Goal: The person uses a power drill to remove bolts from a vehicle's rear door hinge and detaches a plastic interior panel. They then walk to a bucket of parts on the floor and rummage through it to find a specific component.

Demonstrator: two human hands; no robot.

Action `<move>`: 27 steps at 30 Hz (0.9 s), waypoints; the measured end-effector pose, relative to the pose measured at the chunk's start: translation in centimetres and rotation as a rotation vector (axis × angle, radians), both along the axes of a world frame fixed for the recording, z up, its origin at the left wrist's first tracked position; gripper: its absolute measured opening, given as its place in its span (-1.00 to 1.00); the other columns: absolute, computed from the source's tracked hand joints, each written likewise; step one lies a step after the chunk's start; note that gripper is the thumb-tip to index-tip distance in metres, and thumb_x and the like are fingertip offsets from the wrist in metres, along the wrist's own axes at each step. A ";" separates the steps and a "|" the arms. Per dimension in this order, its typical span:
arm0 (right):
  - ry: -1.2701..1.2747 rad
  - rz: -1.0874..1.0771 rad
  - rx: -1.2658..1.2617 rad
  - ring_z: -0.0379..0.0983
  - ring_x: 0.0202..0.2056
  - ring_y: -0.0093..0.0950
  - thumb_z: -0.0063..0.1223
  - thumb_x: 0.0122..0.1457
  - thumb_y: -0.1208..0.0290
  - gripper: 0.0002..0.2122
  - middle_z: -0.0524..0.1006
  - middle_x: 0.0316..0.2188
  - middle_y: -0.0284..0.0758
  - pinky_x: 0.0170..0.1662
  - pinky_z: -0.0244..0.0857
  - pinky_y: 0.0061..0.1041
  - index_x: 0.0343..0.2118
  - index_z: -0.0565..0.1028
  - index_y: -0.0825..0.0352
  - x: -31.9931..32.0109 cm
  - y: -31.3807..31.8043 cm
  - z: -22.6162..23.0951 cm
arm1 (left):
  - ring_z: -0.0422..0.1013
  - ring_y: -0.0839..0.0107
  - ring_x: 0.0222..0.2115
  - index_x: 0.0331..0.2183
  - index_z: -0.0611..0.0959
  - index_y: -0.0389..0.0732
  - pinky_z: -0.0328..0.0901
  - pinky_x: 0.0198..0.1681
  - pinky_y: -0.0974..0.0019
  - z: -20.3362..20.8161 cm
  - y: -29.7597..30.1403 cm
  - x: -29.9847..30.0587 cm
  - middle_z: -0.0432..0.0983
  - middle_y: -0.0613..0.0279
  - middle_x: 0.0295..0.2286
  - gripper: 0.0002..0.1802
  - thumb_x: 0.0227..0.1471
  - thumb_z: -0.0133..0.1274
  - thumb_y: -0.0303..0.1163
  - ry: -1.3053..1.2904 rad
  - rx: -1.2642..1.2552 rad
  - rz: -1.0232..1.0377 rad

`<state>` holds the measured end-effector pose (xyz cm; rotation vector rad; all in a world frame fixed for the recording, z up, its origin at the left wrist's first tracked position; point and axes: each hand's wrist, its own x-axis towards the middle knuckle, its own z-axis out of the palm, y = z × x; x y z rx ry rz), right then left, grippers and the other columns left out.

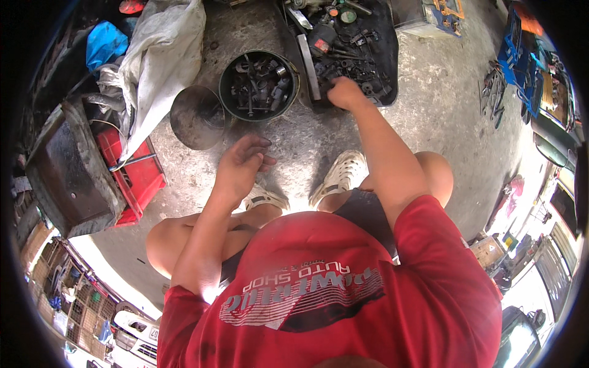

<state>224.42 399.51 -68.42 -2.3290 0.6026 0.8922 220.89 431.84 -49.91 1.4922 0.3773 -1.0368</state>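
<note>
Squatting low over the grey concrete floor (442, 122), the person in a red printed shirt keeps everything within arm's reach. Farthest out lies the black shallow tray heaped with dark, greasy metal parts (380, 67), flat on the floor so its contents spread out and can be picked through. Just left of that tray stands the round black metal bucket of bolts and small fittings (259, 86), and left of the bucket its dull grey round lid (195, 118) lies apart, leaving the bucket open from above. At the tray's near edge the right hand (345, 93) sits knuckles up among the parts; its fingers curl downward, though I cannot tell whether they grip anything. Nearer than the bucket, the left hand (240, 164) hangs above the floor, fingers loosely bent and holding nothing.
</note>
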 end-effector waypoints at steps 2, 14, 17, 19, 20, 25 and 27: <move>-0.024 -0.062 -0.179 0.51 0.13 -0.08 0.11 0.12 0.32 -0.51 0.57 0.08 0.00 0.22 0.38 -0.16 0.17 0.54 0.23 0.7 -1.6 1.3 | 0.58 0.33 -0.17 0.04 0.51 -0.39 0.43 -0.13 0.33 -0.5 0.5 -0.5 0.54 0.09 -0.07 -0.65 0.23 -0.13 -0.69 0.004 0.011 0.009; 0.010 -0.046 -0.456 0.26 0.30 -0.07 0.17 0.13 0.27 -0.42 0.39 0.24 -0.08 0.28 0.24 -0.01 0.28 0.41 0.09 -0.1 -4.6 -1.1 | 0.58 0.36 -0.17 0.04 0.54 -0.37 0.42 -0.11 0.33 -1.0 1.1 -1.5 0.55 0.05 0.00 -0.64 0.24 -0.16 -0.68 -0.018 0.062 -0.035; -0.001 -0.137 -0.532 0.27 0.28 -0.07 0.18 0.13 0.24 -0.48 0.40 0.22 -0.10 0.27 0.25 -0.02 0.20 0.48 0.13 -1.2 -5.2 -1.5 | 0.58 0.36 -0.17 0.03 0.54 -0.38 0.43 -0.11 0.33 -0.7 1.1 -1.4 0.55 0.05 -0.01 -0.64 0.24 -0.16 -0.68 -0.015 0.064 -0.035; -0.119 -0.123 -0.522 0.28 0.27 -0.06 0.18 0.13 0.21 -0.51 0.41 0.20 -0.09 0.27 0.25 -0.04 0.16 0.52 0.16 -1.6 -5.3 -2.0 | 0.58 0.36 -0.16 0.03 0.54 -0.38 0.43 -0.10 0.33 -0.3 0.8 -1.4 0.55 0.05 -0.01 -0.64 0.23 -0.16 -0.68 -0.007 0.071 -0.045; -0.198 -0.073 -0.486 0.29 0.26 -0.05 0.18 0.13 0.19 -0.52 0.42 0.19 -0.08 0.27 0.26 -0.04 0.14 0.53 0.18 -1.5 -5.3 -2.2 | 0.58 0.37 -0.16 0.03 0.54 -0.38 0.43 -0.10 0.33 -0.4 0.8 -1.4 0.56 0.06 -0.01 -0.64 0.23 -0.16 -0.68 -0.015 0.066 -0.041; -0.352 -0.048 -0.336 0.33 0.22 0.00 0.20 0.14 0.08 -0.50 0.45 0.15 -0.02 0.26 0.27 -0.08 0.11 0.56 0.23 0.6 -1.7 -2.5 | 0.58 0.37 -0.17 0.03 0.54 -0.37 0.43 -0.10 0.32 -0.8 0.8 -1.8 0.57 0.06 -0.03 -0.63 0.22 -0.16 -0.68 -0.026 0.070 -0.039; -0.402 -0.022 -0.275 0.34 0.21 0.02 0.20 0.15 0.04 -0.46 0.47 0.14 -0.02 0.26 0.27 -0.08 0.13 0.54 0.26 1.6 1.2 -1.1 | 0.57 0.36 -0.18 0.05 0.52 -0.38 0.44 -0.12 0.34 -1.1 1.2 -1.9 0.54 0.07 -0.05 -0.65 0.24 -0.13 -0.69 -0.017 0.076 -0.050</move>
